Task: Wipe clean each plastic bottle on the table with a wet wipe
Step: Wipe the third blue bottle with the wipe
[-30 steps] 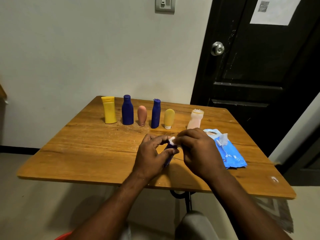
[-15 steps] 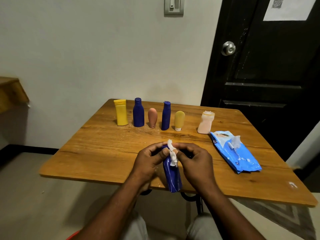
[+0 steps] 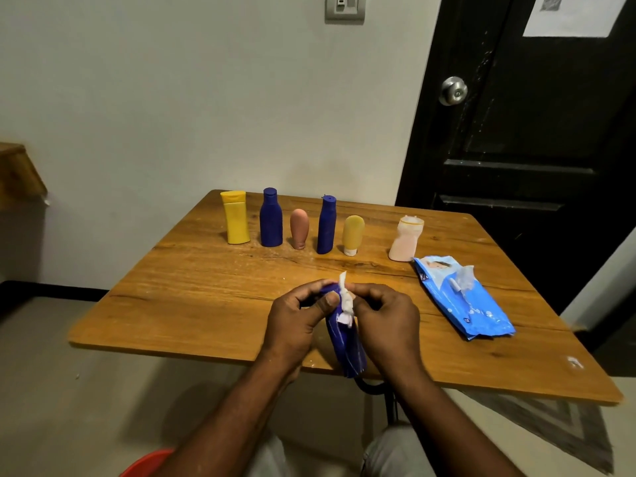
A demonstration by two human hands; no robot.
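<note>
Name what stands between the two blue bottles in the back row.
A small pink tube, upright, apart from both; the head view shows it.

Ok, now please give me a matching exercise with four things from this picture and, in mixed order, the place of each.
1 yellow bottle
2 pale pink bottle
3 wipes pack
4 white wipe

A lying flat on the table
B left end of the row
C on the blue bottle the left hand grips
D right end of the row

Pairs: 1-B, 2-D, 3-A, 4-C

Black door [image 3: 537,125], round knob [image 3: 453,90]; wall switch [image 3: 345,7].
</note>
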